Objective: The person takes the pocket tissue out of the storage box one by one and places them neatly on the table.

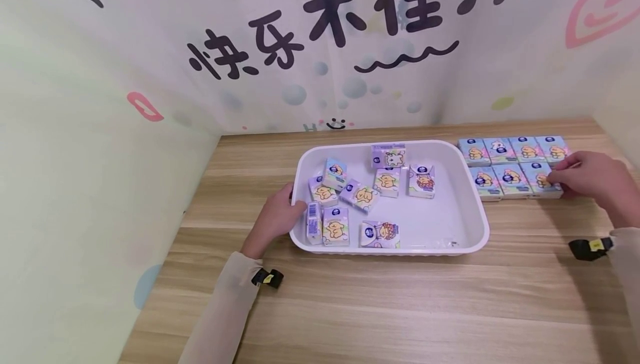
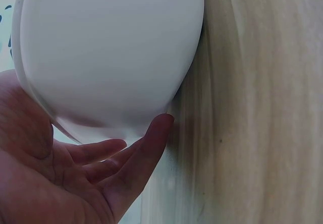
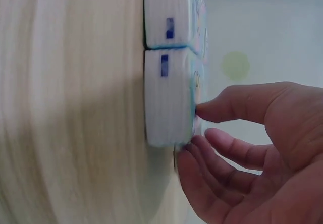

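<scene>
My left hand (image 1: 276, 215) grips the left end of a white plastic tray (image 1: 395, 251), thumb over the rim. In the left wrist view the fingers lie along the tray's outer wall (image 2: 111, 57). Several purple tissue packs (image 1: 335, 227) and one blue tissue pack (image 1: 335, 173) lie loosely inside it. My right hand (image 1: 595, 178) holds the right-end blue tissue pack (image 1: 539, 177) of the front row, thumb at its top edge and fingers at its outer end. Seen from the right wrist, this pack (image 3: 169, 103) stands against its neighbour (image 3: 169, 14).
Behind the front row of blue packs runs a back row (image 1: 527, 149), close to the tray's right end. Everything rests on a wooden table (image 1: 400, 303). A printed cloth (image 1: 320, 97) hangs along the table's back edge, and a pale wall (image 1: 75, 186) rises at the left.
</scene>
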The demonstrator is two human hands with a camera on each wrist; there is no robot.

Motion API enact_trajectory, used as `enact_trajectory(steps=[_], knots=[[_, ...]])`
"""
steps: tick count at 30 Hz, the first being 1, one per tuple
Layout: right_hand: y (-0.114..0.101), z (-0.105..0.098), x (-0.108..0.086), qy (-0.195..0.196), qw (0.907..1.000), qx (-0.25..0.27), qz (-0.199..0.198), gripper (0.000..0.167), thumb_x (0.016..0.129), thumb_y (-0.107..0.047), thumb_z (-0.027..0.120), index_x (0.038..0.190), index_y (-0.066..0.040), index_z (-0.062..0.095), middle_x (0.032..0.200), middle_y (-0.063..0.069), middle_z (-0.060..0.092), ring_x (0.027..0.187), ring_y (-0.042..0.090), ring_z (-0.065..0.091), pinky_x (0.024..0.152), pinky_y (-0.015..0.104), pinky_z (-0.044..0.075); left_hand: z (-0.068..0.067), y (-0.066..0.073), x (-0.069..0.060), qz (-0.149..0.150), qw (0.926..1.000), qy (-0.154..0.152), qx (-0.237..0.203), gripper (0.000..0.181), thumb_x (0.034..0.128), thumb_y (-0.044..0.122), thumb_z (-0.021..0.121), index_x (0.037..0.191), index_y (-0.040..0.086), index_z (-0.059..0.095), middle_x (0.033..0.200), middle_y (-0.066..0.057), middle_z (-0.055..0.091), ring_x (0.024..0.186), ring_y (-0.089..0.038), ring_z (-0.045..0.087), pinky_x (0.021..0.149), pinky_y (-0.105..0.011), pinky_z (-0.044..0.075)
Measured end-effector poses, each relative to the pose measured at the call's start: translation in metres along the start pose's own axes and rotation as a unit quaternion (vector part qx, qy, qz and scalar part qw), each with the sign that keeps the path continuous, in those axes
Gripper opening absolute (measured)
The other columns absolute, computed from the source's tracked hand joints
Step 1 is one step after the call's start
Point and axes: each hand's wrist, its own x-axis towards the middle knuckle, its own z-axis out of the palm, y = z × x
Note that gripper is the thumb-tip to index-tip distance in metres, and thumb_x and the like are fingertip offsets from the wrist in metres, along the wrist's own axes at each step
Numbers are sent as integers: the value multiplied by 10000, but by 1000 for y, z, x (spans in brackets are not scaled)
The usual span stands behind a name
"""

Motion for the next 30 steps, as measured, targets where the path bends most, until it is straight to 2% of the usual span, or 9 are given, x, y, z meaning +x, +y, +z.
enact_trajectory(steps=[3, 7, 12, 21, 27, 30], knots=[[-12, 1, -4, 292, 9990, -337, -55, 405, 1019, -182, 705, 1131, 173, 547, 904, 280, 631, 863, 437, 577, 623, 401, 510, 0, -1, 0, -18, 10000, -10, -24, 626, 1068, 200, 583, 1650, 19, 442, 1403, -260, 672, 940, -313, 777, 645, -352, 681], [-32, 2, -6, 483, 9963, -673, -220, 390, 1014, -215, 703, 1109, 138, 567, 953, 304, 615, 953, 495, 506, 678, 465, 468, 0, -1, 0, -55, 10000, -22, -54, 631, 1071, 198, 582, 1658, 25, 432, 1408, -259, 670, 937, -311, 777, 642, -350, 681], [-61, 6, -7, 580, 9922, -835, -722, 363, 1018, -222, 707, 1081, 124, 613, 970, 310, 643, 948, 497, 540, 691, 520, 495, 1, -2, 0, -58, 10000, -6, -38, 625, 1071, 204, 590, 1653, 26, 445, 1403, -257, 675, 933, -314, 778, 640, -349, 680], [-124, 17, -15, 440, 9832, -896, -1527, 328, 982, -200, 735, 1117, 93, 674, 1026, 297, 689, 922, 460, 601, 663, 551, 564, 1, -2, 1, 33, 10000, -6, -5, 626, 1067, 194, 591, 1649, 15, 446, 1444, -260, 656, 994, -340, 777, 670, -352, 686], [-173, 30, -23, 22, 9771, -1164, -1780, 347, 969, -199, 767, 1167, 73, 684, 1079, 305, 699, 921, 447, 635, 668, 534, 619, 1, -1, 1, 37, 10000, -5, -16, 620, 1068, 189, 591, 1643, 7, 448, 1440, -263, 655, 987, -338, 777, 660, -344, 683], [-197, 38, -27, -85, 9718, -1353, -1931, 328, 970, -213, 770, 1160, 43, 696, 1060, 261, 720, 898, 407, 648, 675, 508, 610, 0, 0, 0, 30, 10000, -2, 5, 617, 1068, 190, 592, 1640, 5, 450, 1437, -265, 656, 985, -344, 777, 653, -343, 682]])
